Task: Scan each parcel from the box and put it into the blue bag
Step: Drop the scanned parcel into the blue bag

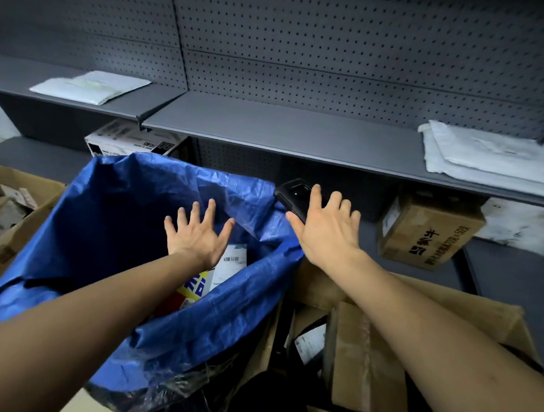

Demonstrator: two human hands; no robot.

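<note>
Left hand (196,236) is spread wide and empty over the blue bag (112,229), where a parcel (230,263) shows a barcode label. Right hand (326,230) grips a black scanner (292,192). The brown carton (430,236) has Chinese print, too blurry to read, I think.

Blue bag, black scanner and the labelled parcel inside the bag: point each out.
blue bag (112,216): head view, on its inner left wall.
black scanner (291,194): head view, on its back, above the thumb.
labelled parcel (229,265): head view, on its white label by the barcode.
</note>
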